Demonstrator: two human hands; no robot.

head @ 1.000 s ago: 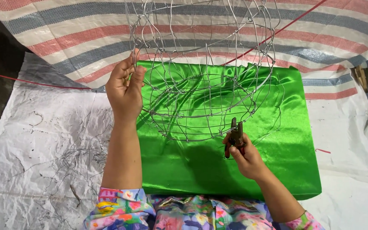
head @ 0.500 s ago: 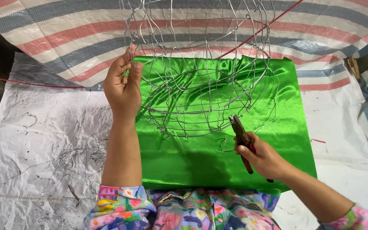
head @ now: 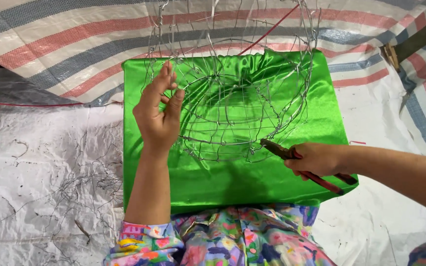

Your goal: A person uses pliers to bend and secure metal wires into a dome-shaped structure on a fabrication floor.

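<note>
Head view shows your left hand point(head: 158, 117) pinching the rim of the round silver wire-mesh frame point(head: 232, 98), fingers narrowed on a strand at the frame's nine o'clock side, while the frame sits over the shiny green satin cloth point(head: 292, 182). Your right hand point(head: 317, 158), at about five o'clock of the frame, is wrapped around the red-handled pliers point(head: 305, 165), whose dark nose touches the lower rim wire. Keep the left pinch firm so the frame cannot spin, and bite only one strand squarely, away from the satin, to avoid snagging it.
</note>
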